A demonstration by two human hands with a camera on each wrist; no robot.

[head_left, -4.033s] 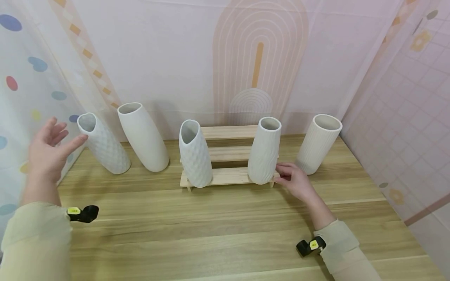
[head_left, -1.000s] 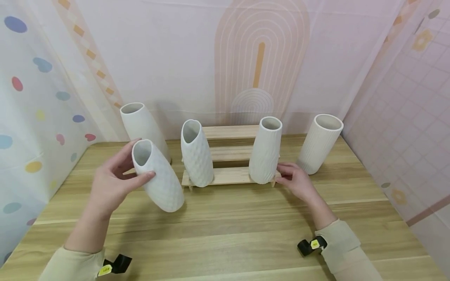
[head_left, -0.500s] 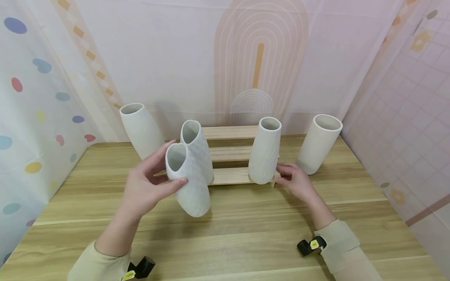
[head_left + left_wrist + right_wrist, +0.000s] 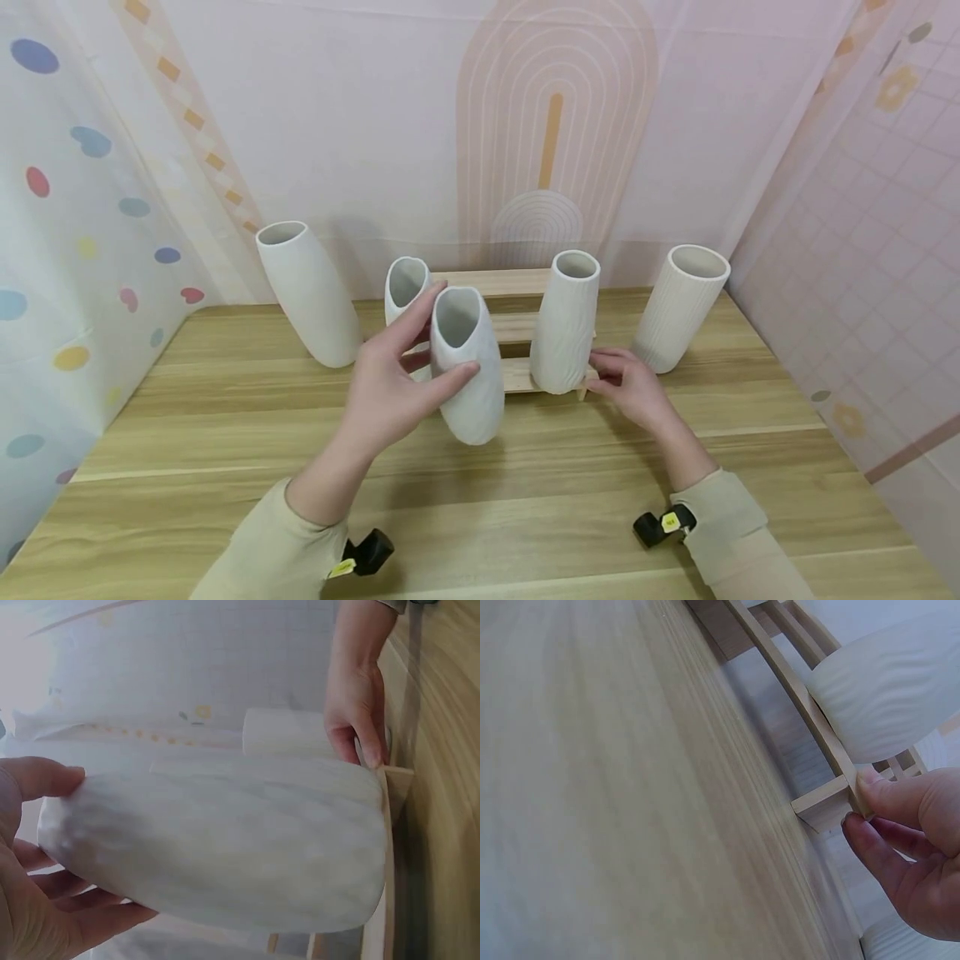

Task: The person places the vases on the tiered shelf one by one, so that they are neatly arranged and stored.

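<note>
My left hand [image 4: 393, 375] grips a white vase [image 4: 471, 383] with a dimpled surface and a slanted mouth, thumb on the near side and fingers behind. The vase is held in the air, in front of the three-step wooden shelf [image 4: 517, 375]. In the right wrist view, my right hand [image 4: 907, 840] pinches the end of the shelf's lowest board between thumb and fingers. On that board stand a wavy-textured vase [image 4: 564, 333], right by the right hand, and a second slant-mouthed vase [image 4: 403, 287], partly hidden behind the left hand and the held vase.
A smooth tall vase [image 4: 311, 292] stands on the wooden table [image 4: 570, 500] left of the shelf. To the right is a ribbed cylindrical vase [image 4: 678, 308]. Patterned cloth [image 4: 360, 125] hangs behind and at both sides.
My left hand took the dimpled vase from the far left of the table and carried it rightward to the front of the shelf. My right hand has stayed at the shelf's end.
</note>
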